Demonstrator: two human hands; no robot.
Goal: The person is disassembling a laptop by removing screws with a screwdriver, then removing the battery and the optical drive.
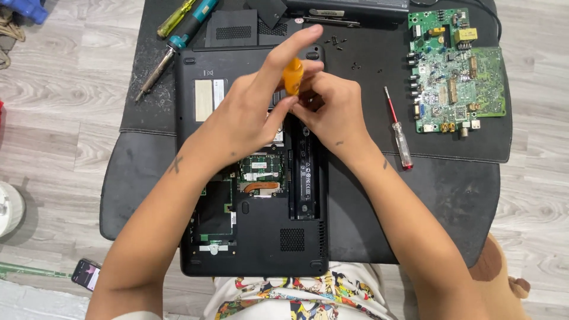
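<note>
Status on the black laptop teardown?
Done: bottom cover panels are off, loose screws lie on the mat, and the black laptop shows its green boards. In hand: left hand and right hand work an orange-handled screwdriver mid-chassis. Left: main base shell remains on.

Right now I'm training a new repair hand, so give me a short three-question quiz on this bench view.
1. True or false: the laptop lies bottom up with its inner parts showing.
2. What colour is the tool handle held by the left hand and right hand?
3. The red screwdriver lies between the laptop and: A) green circuit board B) phone C) teal screwdriver?

Key: 1 true; 2 orange; 3 A.
</note>
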